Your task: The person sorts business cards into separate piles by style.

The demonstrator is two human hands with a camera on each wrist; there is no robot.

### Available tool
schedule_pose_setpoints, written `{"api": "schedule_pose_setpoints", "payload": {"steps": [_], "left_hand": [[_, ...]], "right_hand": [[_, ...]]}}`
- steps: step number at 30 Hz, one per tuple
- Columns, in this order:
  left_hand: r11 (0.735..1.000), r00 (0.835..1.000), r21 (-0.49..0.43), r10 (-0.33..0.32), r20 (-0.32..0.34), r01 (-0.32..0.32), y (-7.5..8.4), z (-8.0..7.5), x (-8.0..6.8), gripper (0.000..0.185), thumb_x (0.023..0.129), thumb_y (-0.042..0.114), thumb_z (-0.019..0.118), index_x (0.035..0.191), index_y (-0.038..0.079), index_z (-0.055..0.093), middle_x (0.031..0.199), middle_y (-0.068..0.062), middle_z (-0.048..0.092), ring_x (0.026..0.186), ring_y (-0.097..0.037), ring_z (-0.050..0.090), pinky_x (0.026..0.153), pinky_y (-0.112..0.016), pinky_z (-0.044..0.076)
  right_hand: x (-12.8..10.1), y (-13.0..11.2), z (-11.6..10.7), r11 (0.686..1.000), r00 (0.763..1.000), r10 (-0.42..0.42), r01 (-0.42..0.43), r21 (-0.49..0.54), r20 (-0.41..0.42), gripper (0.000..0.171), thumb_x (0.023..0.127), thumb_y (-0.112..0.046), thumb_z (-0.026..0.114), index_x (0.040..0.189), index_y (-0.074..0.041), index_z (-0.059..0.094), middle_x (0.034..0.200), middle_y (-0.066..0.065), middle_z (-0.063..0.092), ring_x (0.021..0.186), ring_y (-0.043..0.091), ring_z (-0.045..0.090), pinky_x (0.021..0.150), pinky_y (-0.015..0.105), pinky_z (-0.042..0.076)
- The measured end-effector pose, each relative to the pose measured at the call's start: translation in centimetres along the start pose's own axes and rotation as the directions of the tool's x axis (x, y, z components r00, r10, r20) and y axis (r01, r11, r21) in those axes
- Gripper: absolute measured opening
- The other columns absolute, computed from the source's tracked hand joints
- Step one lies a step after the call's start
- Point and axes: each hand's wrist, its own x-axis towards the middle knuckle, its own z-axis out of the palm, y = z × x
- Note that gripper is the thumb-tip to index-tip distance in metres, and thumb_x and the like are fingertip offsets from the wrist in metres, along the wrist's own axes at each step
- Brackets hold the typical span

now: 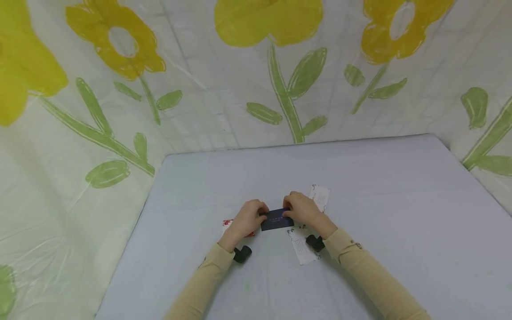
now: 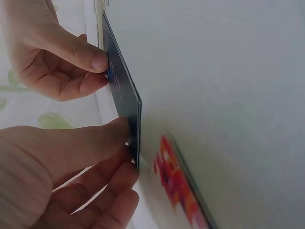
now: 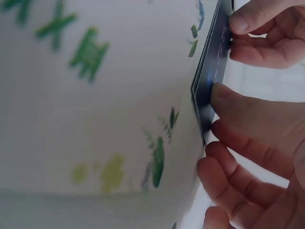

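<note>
both hands, left hand (image 1: pixel 249 218) and right hand (image 1: pixel 302 209), pinch my dark card (image 1: pixel 276 219) by its ends; i judge squeezing could buckle it.

Pale grey worktop (image 1: pixel 380 186). Flat on it: red-printed card (image 1: pixel 227 223) at left, white card (image 1: pixel 321 196) at back right, white leaf-printed card (image 1: pixel 302 249) nearest the front edge.

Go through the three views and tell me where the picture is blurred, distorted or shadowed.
Head view: wide-angle bend in the table edges, light even and soft, faint shadows under the sleeves. Left wrist view: the dark card is fairly sharp, the red-printed card beside it blurs out. Right wrist view: the green prints on the white card are smeared out of focus; the right hand is clearer.
</note>
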Motion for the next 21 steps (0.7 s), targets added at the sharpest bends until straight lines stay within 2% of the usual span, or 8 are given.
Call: {"api": "schedule_pose_setpoints", "payload": {"steps": [3, 5, 9, 12, 14, 18, 21], "left_hand": [[0.999, 1.0, 0.044, -0.003, 0.019, 0.002, 0.3, -0.2, 0.0, 0.011, 0.082, 0.0, 0.067, 0.093, 0.0, 0.067, 0.086, -0.008, 0.062, 0.082, -0.02, 0.058, 0.073, -0.031, 0.048], [0.996, 1.0, 0.084, 0.006, 0.013, -0.007, 0.6, -0.2, 0.1, 0.01, 0.083, 0.002, 0.066, 0.093, 0.001, 0.068, 0.086, -0.008, 0.062, 0.081, -0.019, 0.058, 0.072, -0.03, 0.048], [0.993, 0.999, 0.119, 0.019, -0.047, -0.013, 1.9, -0.3, 0.7, 0.012, 0.087, 0.007, 0.063, 0.096, 0.0, 0.067, 0.089, -0.008, 0.062, 0.082, -0.02, 0.059, 0.073, -0.031, 0.049], [0.992, 0.996, 0.122, 0.031, -0.085, -0.02, 3.5, -0.3, 1.5, 0.017, 0.088, 0.01, 0.062, 0.1, -0.001, 0.065, 0.09, -0.01, 0.062, 0.083, -0.021, 0.059, 0.072, -0.031, 0.049], [0.991, 0.995, 0.133, 0.04, -0.087, -0.029, 4.7, 0.0, 2.2, 0.021, 0.088, 0.012, 0.063, 0.103, -0.002, 0.063, 0.091, -0.011, 0.062, 0.083, -0.022, 0.06, 0.071, -0.031, 0.049], [0.983, 0.999, 0.185, 0.009, -0.035, -0.003, 6.8, 1.8, 3.8, 0.033, 0.09, 0.023, 0.062, 0.11, -0.003, 0.06, 0.099, -0.013, 0.062, 0.087, -0.022, 0.061, 0.072, -0.029, 0.05], [0.97, 0.999, 0.241, -0.04, 0.023, 0.033, 8.1, 3.7, 5.0, 0.043, 0.091, 0.035, 0.059, 0.11, -0.004, 0.058, 0.1, -0.014, 0.06, 0.088, -0.023, 0.059, 0.073, -0.03, 0.05]], "right_hand": [[-0.1, 0.3, -0.3, 0.998, 0.998, -0.057, 0.057, 0.017, 0.011, 0.01, 0.084, -0.016, 0.069, 0.086, -0.007, 0.066, 0.08, 0.001, 0.054, 0.07, 0.013, 0.048, 0.063, 0.028, 0.043], [-0.1, 1.0, -0.9, 0.99, 0.99, -0.139, 0.138, 0.04, 0.02, 0.009, 0.088, -0.013, 0.063, 0.091, -0.005, 0.067, 0.084, 0.002, 0.057, 0.075, 0.013, 0.052, 0.067, 0.029, 0.045], [0.0, 3.2, -3.6, 0.964, 0.967, -0.253, 0.252, 0.082, -0.003, 0.016, 0.092, -0.001, 0.053, 0.101, 0.003, 0.065, 0.093, 0.01, 0.062, 0.086, 0.021, 0.058, 0.076, 0.036, 0.048], [-0.1, 4.8, -6.0, 0.969, 0.969, -0.244, 0.245, 0.041, -0.024, 0.018, 0.089, 0.006, 0.052, 0.104, 0.006, 0.063, 0.097, 0.016, 0.061, 0.09, 0.028, 0.058, 0.079, 0.041, 0.048], [-0.2, 5.8, -7.1, 0.973, 0.973, -0.231, 0.23, -0.019, -0.011, 0.021, 0.087, 0.009, 0.054, 0.106, 0.006, 0.062, 0.099, 0.017, 0.061, 0.094, 0.031, 0.058, 0.082, 0.045, 0.047], [-0.5, 7.1, -8.0, 0.974, 0.979, -0.189, 0.197, -0.113, 0.078, 0.033, 0.082, 0.012, 0.056, 0.113, 0.004, 0.059, 0.112, 0.018, 0.058, 0.108, 0.038, 0.052, 0.091, 0.058, 0.037], [-0.7, 7.8, -7.8, 0.977, 0.976, -0.162, 0.179, -0.115, 0.145, 0.045, 0.077, 0.015, 0.058, 0.121, 0.003, 0.055, 0.124, 0.02, 0.053, 0.119, 0.041, 0.044, 0.095, 0.066, 0.027]]}}
